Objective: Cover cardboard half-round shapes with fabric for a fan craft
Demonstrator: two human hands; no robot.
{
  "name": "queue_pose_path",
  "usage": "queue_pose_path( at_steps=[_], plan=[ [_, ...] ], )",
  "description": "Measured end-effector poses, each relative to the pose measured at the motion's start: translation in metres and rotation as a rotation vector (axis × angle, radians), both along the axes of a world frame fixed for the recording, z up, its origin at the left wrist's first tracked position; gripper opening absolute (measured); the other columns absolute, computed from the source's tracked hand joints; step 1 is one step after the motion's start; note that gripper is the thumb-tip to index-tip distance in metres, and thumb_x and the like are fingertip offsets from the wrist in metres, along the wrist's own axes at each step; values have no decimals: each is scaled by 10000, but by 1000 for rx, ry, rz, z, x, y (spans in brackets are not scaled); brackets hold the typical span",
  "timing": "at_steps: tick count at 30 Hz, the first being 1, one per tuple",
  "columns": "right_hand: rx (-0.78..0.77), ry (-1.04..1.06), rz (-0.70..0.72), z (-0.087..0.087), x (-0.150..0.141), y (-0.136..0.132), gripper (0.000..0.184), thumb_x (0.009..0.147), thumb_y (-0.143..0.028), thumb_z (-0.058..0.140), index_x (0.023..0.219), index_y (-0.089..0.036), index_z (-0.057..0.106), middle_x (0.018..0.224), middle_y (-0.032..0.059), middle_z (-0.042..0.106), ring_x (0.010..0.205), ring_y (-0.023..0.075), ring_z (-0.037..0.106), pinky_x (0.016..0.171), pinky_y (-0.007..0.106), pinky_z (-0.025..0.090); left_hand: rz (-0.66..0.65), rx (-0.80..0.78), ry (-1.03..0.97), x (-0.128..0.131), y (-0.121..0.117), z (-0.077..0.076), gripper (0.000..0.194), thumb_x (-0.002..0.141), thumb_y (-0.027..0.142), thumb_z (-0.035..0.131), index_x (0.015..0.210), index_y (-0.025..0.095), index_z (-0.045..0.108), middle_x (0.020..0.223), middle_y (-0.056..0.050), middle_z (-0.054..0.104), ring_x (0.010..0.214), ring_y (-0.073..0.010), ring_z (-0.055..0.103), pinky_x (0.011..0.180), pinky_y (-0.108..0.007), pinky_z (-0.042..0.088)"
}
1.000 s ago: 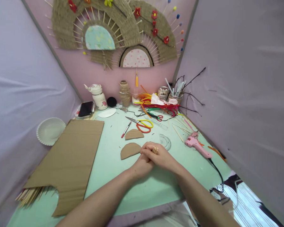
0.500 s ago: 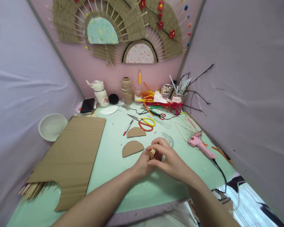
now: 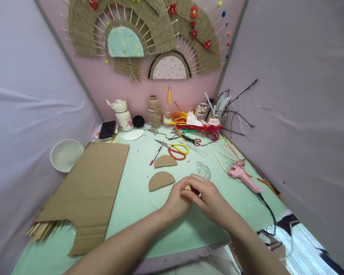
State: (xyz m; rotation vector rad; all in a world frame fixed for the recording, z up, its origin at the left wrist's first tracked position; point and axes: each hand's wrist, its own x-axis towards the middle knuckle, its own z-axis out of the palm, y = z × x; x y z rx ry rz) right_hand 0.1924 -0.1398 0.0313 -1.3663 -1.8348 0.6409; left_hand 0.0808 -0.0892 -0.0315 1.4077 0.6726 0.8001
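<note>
Both of my hands meet at the middle of the green table (image 3: 137, 198). My left hand (image 3: 176, 202) is closed around a small bundle of short wooden sticks (image 3: 187, 187), whose cut ends point up toward me. My right hand (image 3: 208, 196) folds over the left and pinches the same bundle with its fingers. Just left of the hands lies a brown cardboard half-circle (image 3: 161, 180). A second, smaller cardboard half-circle (image 3: 165, 161) lies behind it.
A large cardboard sheet (image 3: 86, 191) covers long wooden sticks (image 3: 41, 231) at the left, beside a paper plate (image 3: 66, 154). Scissors (image 3: 174, 148), a pen (image 3: 155, 155), a clear protractor (image 3: 203, 170) and a pink glue gun (image 3: 242, 176) lie around. Twine, jars and pipe cleaners stand behind.
My hands have stayed together on the stick bundle, and the fingers have shifted around it. The bundle now sits lower between my fingers than half a second ago. The camera has tilted slightly.
</note>
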Motion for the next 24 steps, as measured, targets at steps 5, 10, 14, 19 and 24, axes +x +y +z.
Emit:
queue_pose_path(
  at_steps=[5,10,14,19,24],
  plan=[
    [74,-14,-19,3,-3,0,106,920,-147,571,851,-224,594,850,-3,636,819,161,566,787,303,388,46,-24,-55,1,-6,15,123,786,169,534,707,187,442,738,13,477,719,-134,437,671,-270,390],
    [40,3,-54,-5,-6,2,95,887,-142,605,831,-220,607,822,-2,635,799,167,572,774,306,394,68,-88,-72,4,-7,11,165,779,186,539,675,196,411,689,28,431,676,-124,398,629,-262,366],
    [13,-8,-85,-13,-5,3,100,874,-143,608,803,-213,603,800,1,619,777,170,557,755,302,398,79,-107,-83,7,-7,6,169,780,198,553,674,197,421,688,28,433,674,-126,395,629,-263,366],
    [51,22,-106,-14,-7,1,79,867,-155,614,812,-212,614,796,6,611,773,173,549,757,301,403,89,-110,-130,8,-9,1,168,794,231,575,712,199,431,715,28,457,691,-129,420,651,-269,376],
    [56,59,-141,-17,-9,4,76,858,-163,623,798,-210,624,780,6,600,781,179,552,754,306,404,94,-134,-162,8,-7,0,213,773,249,600,693,203,408,693,42,421,660,-118,387,617,-261,343]
  ],
)
